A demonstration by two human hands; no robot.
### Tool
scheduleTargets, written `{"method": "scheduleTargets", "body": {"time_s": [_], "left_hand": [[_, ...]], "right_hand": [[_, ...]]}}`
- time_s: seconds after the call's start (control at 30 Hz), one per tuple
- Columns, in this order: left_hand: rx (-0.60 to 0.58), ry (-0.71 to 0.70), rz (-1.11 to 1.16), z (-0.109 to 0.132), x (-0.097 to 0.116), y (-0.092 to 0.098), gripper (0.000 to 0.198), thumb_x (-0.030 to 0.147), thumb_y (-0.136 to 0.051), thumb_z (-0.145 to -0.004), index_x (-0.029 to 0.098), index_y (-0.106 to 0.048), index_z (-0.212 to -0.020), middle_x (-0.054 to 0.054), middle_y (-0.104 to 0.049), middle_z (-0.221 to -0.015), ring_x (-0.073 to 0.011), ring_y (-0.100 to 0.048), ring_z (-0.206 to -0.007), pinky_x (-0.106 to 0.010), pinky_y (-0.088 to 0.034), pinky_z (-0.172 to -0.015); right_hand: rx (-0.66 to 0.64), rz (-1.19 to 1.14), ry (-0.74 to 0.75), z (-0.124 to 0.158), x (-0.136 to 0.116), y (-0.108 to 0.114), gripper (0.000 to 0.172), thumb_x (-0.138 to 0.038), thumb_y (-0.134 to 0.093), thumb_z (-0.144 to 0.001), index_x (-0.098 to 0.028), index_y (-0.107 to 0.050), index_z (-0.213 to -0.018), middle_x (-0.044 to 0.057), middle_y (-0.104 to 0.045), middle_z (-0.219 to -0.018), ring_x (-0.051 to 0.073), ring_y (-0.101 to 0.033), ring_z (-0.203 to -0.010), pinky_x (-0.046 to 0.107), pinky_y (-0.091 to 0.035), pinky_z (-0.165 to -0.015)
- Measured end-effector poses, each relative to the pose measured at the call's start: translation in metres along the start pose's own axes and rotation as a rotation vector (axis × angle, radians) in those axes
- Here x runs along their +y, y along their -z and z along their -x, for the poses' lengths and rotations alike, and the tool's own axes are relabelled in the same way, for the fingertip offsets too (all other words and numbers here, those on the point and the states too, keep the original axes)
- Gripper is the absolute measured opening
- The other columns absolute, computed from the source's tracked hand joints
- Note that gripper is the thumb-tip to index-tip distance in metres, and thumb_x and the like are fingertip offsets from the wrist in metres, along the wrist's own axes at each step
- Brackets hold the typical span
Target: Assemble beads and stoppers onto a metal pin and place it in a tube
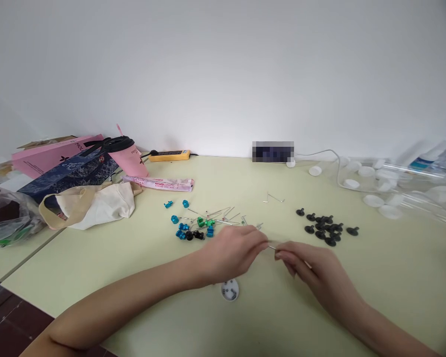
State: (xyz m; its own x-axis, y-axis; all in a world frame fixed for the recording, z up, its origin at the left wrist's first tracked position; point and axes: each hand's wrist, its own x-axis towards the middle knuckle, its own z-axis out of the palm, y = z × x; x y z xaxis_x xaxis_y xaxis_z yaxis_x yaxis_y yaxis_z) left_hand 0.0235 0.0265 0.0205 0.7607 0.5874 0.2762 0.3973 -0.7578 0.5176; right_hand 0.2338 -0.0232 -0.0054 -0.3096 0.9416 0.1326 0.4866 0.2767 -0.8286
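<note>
Above the middle of the table, my left hand (234,250) and my right hand (305,258) pinch a thin metal rod (272,247) between them. Only a short stretch of the rod shows, so its ends are hidden in my fingers. Beyond my left hand lie several blue metal parts (183,226), green parts (205,222) and black parts (198,235). Bent metal wires (226,214) lie among them. Below my left wrist sits a small white dish (230,290) with several tiny dark pieces in it.
Black disc-shaped parts with stems (325,226) lie to the right. Clear tubes and white caps (373,201) cover the far right. At the left stand a pink cup (128,153), a cloth bag (107,203) and a yellow power strip (170,155). Two bent wires (274,197) lie farther back.
</note>
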Motion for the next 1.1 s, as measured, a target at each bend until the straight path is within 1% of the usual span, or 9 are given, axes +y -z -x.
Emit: {"method": "scheduleTargets", "body": {"time_s": [0.17, 0.3, 0.5, 0.6, 0.8, 0.87, 0.93, 1.03, 1.1], "left_hand": [[-0.183, 0.271, 0.465, -0.004, -0.001, 0.003, 0.029, 0.034, -0.039, -0.094, 0.017, -0.055, -0.077, -0.001, -0.06, -0.07, -0.0109, -0.057, -0.053, -0.021, -0.044, -0.051], [0.013, -0.064, 0.016, -0.001, 0.0, 0.009, 0.027, 0.021, -0.036, -0.094, 0.017, -0.062, -0.089, -0.009, -0.065, -0.084, -0.0171, -0.06, -0.072, -0.028, -0.046, -0.066], [0.174, -0.559, -0.561, 0.003, -0.008, 0.003, 0.021, 0.011, -0.042, -0.09, 0.015, -0.062, -0.093, -0.01, -0.065, -0.086, -0.016, -0.054, -0.064, -0.026, -0.041, -0.05], [0.227, -0.52, -0.497, 0.003, -0.008, -0.003, 0.02, 0.01, -0.039, -0.091, 0.012, -0.06, -0.091, -0.009, -0.065, -0.083, -0.0147, -0.055, -0.064, -0.025, -0.044, -0.052], [-0.134, 0.18, 0.398, -0.003, 0.003, 0.001, 0.031, 0.029, -0.036, -0.097, 0.014, -0.056, -0.08, -0.002, -0.062, -0.07, -0.0092, -0.059, -0.055, -0.019, -0.049, -0.052], [-0.181, 0.233, 0.491, -0.004, 0.003, 0.004, 0.032, 0.03, -0.036, -0.097, 0.013, -0.056, -0.08, -0.002, -0.061, -0.069, -0.0087, -0.059, -0.052, -0.018, -0.048, -0.05], [-0.024, 0.13, 0.298, -0.004, 0.002, 0.006, 0.029, 0.026, -0.036, -0.097, 0.013, -0.058, -0.083, -0.003, -0.062, -0.07, -0.0103, -0.06, -0.058, -0.02, -0.049, -0.055], [0.236, -0.285, -0.256, 0.0, -0.002, 0.007, 0.021, 0.015, -0.039, -0.093, 0.013, -0.06, -0.088, -0.007, -0.066, -0.081, -0.0137, -0.06, -0.068, -0.024, -0.049, -0.06], [0.308, -0.573, -0.525, 0.002, -0.003, 0.006, 0.016, 0.011, -0.044, -0.089, 0.012, -0.061, -0.09, -0.008, -0.066, -0.083, -0.0146, -0.058, -0.066, -0.025, -0.047, -0.054]], "right_hand": [[0.008, 0.159, 0.173, 0.001, 0.009, 0.002, 0.034, -0.05, -0.049, -0.09, -0.022, -0.062, -0.076, 0.003, -0.054, -0.061, 0.017, -0.046, -0.057, 0.031, -0.033, -0.056], [-0.229, -0.528, -0.231, 0.002, 0.009, -0.006, 0.062, -0.059, -0.019, -0.096, -0.019, -0.059, -0.07, 0.0, -0.048, -0.053, 0.012, -0.041, -0.046, 0.026, -0.032, -0.048], [-0.313, -0.981, -0.464, 0.0, 0.004, -0.011, 0.036, -0.049, -0.051, -0.091, -0.018, -0.056, -0.073, -0.009, -0.028, -0.046, 0.007, -0.016, -0.043, 0.021, -0.022, -0.046], [-0.22, -0.636, -0.267, -0.001, -0.001, -0.006, 0.04, -0.047, -0.042, -0.096, -0.017, -0.059, -0.075, -0.006, -0.03, -0.052, 0.01, -0.025, -0.05, 0.023, -0.027, -0.05], [0.078, 0.299, 0.331, 0.002, 0.002, 0.009, 0.023, -0.032, -0.048, -0.094, -0.022, -0.068, -0.099, 0.003, -0.055, -0.073, 0.017, -0.047, -0.066, 0.031, -0.036, -0.064], [0.063, 0.121, 0.176, 0.001, 0.002, 0.008, 0.029, -0.039, -0.046, -0.094, -0.022, -0.065, -0.108, 0.004, -0.057, -0.075, 0.017, -0.05, -0.068, 0.03, -0.039, -0.065], [-0.043, -0.295, -0.134, -0.001, 0.001, 0.004, 0.047, -0.052, -0.034, -0.096, -0.018, -0.065, -0.105, 0.003, -0.056, -0.069, 0.015, -0.049, -0.06, 0.027, -0.039, -0.059], [-0.337, -0.888, -0.544, -0.002, 0.001, -0.004, 0.067, -0.063, -0.022, -0.094, -0.013, -0.065, -0.077, -0.002, -0.045, -0.049, 0.007, -0.033, -0.04, 0.02, -0.028, -0.044], [-0.44, -1.079, -0.651, -0.001, 0.002, -0.008, 0.057, -0.061, -0.036, -0.092, -0.014, -0.059, -0.068, -0.006, -0.039, -0.043, 0.003, -0.022, -0.035, 0.018, -0.018, -0.04]]}}
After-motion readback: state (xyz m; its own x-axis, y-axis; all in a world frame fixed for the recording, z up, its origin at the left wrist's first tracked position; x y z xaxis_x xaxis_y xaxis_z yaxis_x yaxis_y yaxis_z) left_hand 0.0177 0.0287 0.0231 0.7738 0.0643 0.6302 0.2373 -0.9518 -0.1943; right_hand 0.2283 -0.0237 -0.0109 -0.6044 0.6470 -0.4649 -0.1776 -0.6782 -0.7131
